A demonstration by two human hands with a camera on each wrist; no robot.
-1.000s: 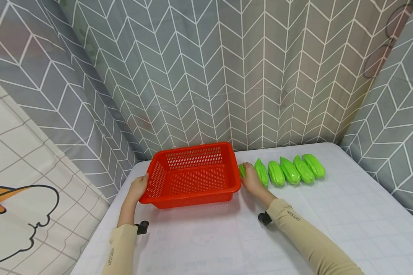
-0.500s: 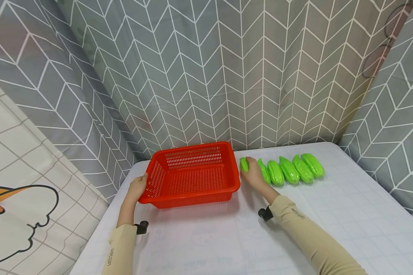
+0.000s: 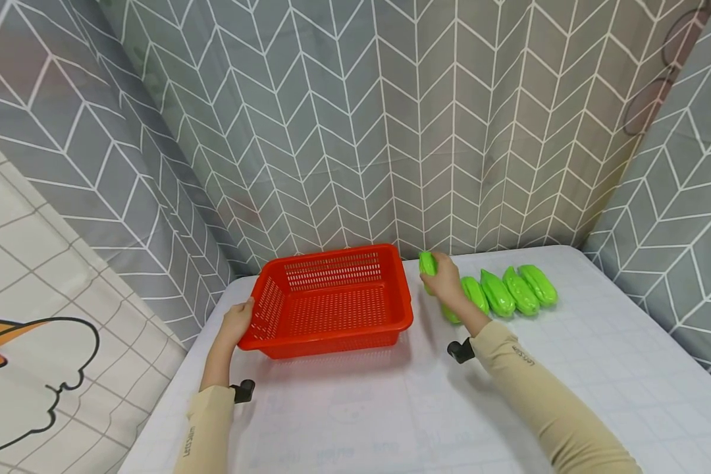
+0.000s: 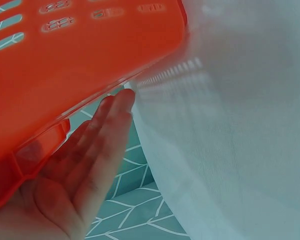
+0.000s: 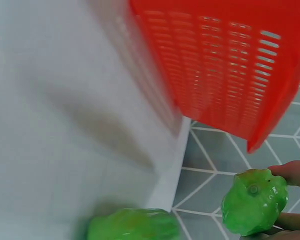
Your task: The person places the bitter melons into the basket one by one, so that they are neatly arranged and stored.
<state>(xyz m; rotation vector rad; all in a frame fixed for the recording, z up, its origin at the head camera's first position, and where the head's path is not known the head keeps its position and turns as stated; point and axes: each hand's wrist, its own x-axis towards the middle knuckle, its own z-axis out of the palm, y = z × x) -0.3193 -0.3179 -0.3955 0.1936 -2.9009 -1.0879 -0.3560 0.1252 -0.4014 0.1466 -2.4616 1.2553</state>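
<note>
In the head view, my left hand (image 3: 237,322) holds the left rim of a red plastic basket (image 3: 334,342). The left wrist view shows its long fingers (image 4: 102,132) stretched along the outer side wall, with the thumb hidden. Just right of the basket, my right hand (image 3: 444,280) grips a green bitter melon (image 3: 427,264) above the table. Seen end-on in the right wrist view, the held bitter melon (image 5: 255,202) sits between thumb and fingers. Below that hand lies another bitter melon (image 3: 452,315), partly covered by the wrist.
More bitter melons, including one at the row's far end (image 3: 538,285), lie side by side on the white table (image 3: 355,408). A grey patterned curtain (image 3: 355,131) hangs behind the table's back edge. Black wrist cameras (image 3: 461,351) are strapped on both wrists.
My right hand has lifted the bitter melon off the table, moving slightly back and to the right, apart from the basket. My left hand and the basket stay nearly where they were.
</note>
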